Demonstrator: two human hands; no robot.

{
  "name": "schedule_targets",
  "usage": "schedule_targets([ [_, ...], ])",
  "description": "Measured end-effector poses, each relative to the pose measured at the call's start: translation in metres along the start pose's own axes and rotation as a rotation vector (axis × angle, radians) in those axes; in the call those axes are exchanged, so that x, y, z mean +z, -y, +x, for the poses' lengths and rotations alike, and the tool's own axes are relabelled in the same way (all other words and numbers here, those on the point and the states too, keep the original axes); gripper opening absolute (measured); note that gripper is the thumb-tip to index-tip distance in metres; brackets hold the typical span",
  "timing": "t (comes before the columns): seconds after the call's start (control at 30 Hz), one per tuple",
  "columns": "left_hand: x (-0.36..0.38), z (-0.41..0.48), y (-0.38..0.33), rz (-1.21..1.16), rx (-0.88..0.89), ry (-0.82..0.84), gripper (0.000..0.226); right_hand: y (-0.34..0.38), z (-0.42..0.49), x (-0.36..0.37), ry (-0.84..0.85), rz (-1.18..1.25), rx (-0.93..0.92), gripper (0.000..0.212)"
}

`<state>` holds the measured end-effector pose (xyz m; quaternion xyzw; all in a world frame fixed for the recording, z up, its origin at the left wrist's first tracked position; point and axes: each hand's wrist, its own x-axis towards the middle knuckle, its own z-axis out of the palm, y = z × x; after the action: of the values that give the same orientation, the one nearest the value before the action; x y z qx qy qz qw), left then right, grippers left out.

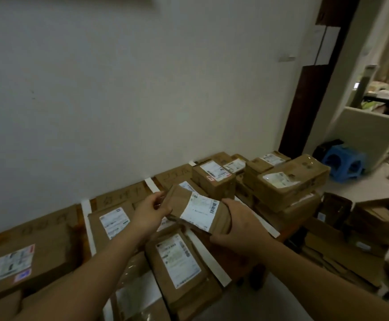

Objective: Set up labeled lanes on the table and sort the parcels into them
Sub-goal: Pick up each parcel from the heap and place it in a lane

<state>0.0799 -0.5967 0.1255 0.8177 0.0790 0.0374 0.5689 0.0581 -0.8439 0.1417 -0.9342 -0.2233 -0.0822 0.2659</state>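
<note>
Two hands held one brown parcel (200, 208) just above the counter (237, 258), its white label facing up. The left hand (153, 209) had its grip pinched on the parcel's left edge, and the right hand (239, 224) had its grip curled round the right end. White strips (89, 224) ran from near to far across the counter and split it into lanes. Cardboard signs (124, 196) with handwriting lay at the far edge against the wall. A large flat parcel (27, 256) lay in the left lane, another (112, 221) in the next lane, and a long one (179, 262) near, under the held parcel. A stack of boxes (281, 181) stood at the far right of the counter. Beyond it a blue stool (343, 162) stood on the floor, and flattened cardboard (350, 251) lay to the right.
</note>
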Motion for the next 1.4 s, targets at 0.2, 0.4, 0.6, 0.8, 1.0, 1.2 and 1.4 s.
schedule_targets([
  [0.2,-0.022,0.019,0.019,-0.072,-0.058,-0.036,0.057,0.013,0.056,0.054,0.099,0.129,0.153,0.103],
  [0.4,-0.024,0.03,0.037,-0.201,-0.24,-0.02,0.073,0.027,0.096,0.108,0.174,0.171,0.128,0.091],
  [0.6,-0.017,0.052,0.05,-0.096,-0.296,-0.166,0.077,0.022,0.131,0.146,0.353,0.305,0.048,0.066],
  [0.8,-0.015,0.075,0.079,0.164,-0.319,-0.204,0.048,0.001,0.16,0.169,0.57,0.323,-0.026,0.067],
  [1.0,-0.011,0.066,0.103,0.41,-0.323,-0.171,0.051,-0.014,0.159,0.184,0.71,0.29,-0.111,0.065],
  [1.2,-0.019,0.061,0.094,0.542,-0.294,-0.149,0.055,-0.005,0.175,0.178,0.7,0.211,-0.117,0.065],
  [1.4,-0.083,0.023,0.067,0.623,-0.37,-0.197,0.063,0.051,0.2,0.143,0.655,0.151,-0.235,0.065],
])
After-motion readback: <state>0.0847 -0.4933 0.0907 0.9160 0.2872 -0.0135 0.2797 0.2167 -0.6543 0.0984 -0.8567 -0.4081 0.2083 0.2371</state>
